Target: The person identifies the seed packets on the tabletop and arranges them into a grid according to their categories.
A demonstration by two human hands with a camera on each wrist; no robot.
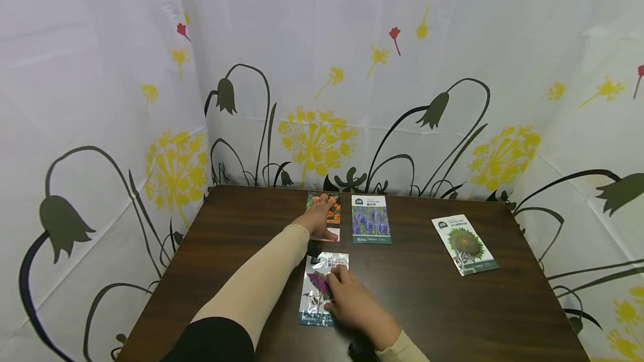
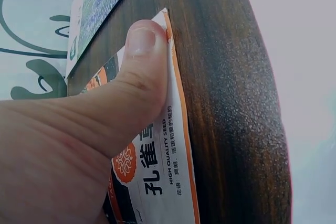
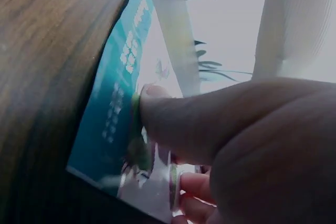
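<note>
A seed packet with orange flowers (image 1: 334,212) lies at the far edge of the wooden table. My left hand (image 1: 316,218) rests on it with fingers spread; in the left wrist view the thumb (image 2: 142,61) lies along its white, orange-edged border. Nearer to me is a shiny seed packet with a purple flower (image 1: 314,295). My right hand (image 1: 354,300) touches its right side from above. The right wrist view shows the thumb (image 3: 173,116) on the packet near its teal band, while the other fingers are partly hidden behind it.
A lavender seed packet (image 1: 371,219) lies just right of the orange one. Farther right is a tilted packet with a green, sunflower-like bloom (image 1: 465,243). The dark wooden table (image 1: 412,306) meets a flower-printed curtain (image 1: 322,43) at the back and sides.
</note>
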